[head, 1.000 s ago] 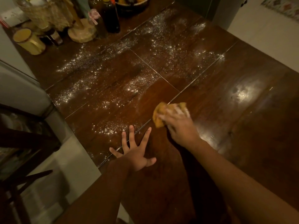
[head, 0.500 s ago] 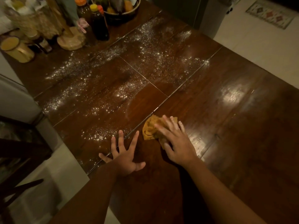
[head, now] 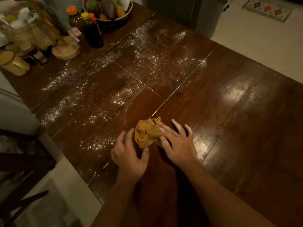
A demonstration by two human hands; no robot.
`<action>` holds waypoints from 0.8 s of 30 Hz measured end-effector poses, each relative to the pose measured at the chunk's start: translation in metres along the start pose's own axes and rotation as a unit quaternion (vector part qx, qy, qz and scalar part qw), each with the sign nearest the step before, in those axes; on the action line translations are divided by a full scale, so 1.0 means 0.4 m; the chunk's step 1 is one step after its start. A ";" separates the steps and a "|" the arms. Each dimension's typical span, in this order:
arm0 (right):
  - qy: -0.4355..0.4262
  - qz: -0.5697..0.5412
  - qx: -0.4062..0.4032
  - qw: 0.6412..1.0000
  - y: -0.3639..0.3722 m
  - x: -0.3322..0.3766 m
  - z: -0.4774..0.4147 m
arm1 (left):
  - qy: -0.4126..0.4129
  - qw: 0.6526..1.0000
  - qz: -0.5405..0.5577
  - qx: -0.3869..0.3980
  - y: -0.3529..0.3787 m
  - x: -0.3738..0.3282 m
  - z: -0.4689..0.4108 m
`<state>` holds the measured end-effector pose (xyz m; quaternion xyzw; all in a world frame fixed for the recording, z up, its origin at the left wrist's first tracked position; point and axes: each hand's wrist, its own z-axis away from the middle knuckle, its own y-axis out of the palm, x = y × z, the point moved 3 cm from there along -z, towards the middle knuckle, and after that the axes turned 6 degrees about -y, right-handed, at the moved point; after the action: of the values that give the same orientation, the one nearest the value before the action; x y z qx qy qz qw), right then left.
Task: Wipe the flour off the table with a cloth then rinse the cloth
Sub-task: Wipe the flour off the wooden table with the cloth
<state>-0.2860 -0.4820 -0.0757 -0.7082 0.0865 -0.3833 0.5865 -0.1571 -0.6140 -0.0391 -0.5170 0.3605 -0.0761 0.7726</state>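
Your right hand [head: 178, 145] presses the crumpled orange cloth [head: 147, 132] flat-fingered, your left hand [head: 129, 154] is spread loose beside it, holding nothing. White flour [head: 98, 95] covers the dark wooden bench [head: 237, 128] leftward; the right side is open.

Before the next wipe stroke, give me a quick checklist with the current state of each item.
1. Cloth under control: ok, the right hand presses flat on its right edge; no closed grip.
2. Left hand out of the stroke path: not ok, it sits right beside the cloth's left side, toward the flour.
3. Flour left to wipe: not ok, patches run from near the left hand up to the bottles.
4. Already wiped zone: ok, the table right of the cloth looks mostly bare and shiny.
5. Cloth clean enough: cannot tell, it is bunched and the light is dim.
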 end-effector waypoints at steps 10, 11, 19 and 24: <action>0.058 -0.011 0.011 0.998 -0.011 0.008 -0.013 | 0.145 0.964 -0.207 0.080 0.060 -0.131 -0.227; 0.058 -0.011 0.018 0.998 -0.010 0.008 -0.012 | 0.138 0.963 -0.222 0.060 0.044 -0.128 -0.275; 0.069 -0.006 0.017 0.997 -0.005 0.006 -0.015 | 0.134 0.967 -0.216 -0.033 -0.016 -0.112 -0.408; 0.074 -0.011 0.022 0.997 -0.011 0.009 -0.015 | 0.207 0.966 -0.157 0.019 -0.029 -0.076 -0.390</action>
<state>-0.2889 -0.4874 -0.0699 -0.6654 0.1137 -0.4432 0.5899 -0.2756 -0.7206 -0.0465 -0.5251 0.4254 -0.3086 0.6694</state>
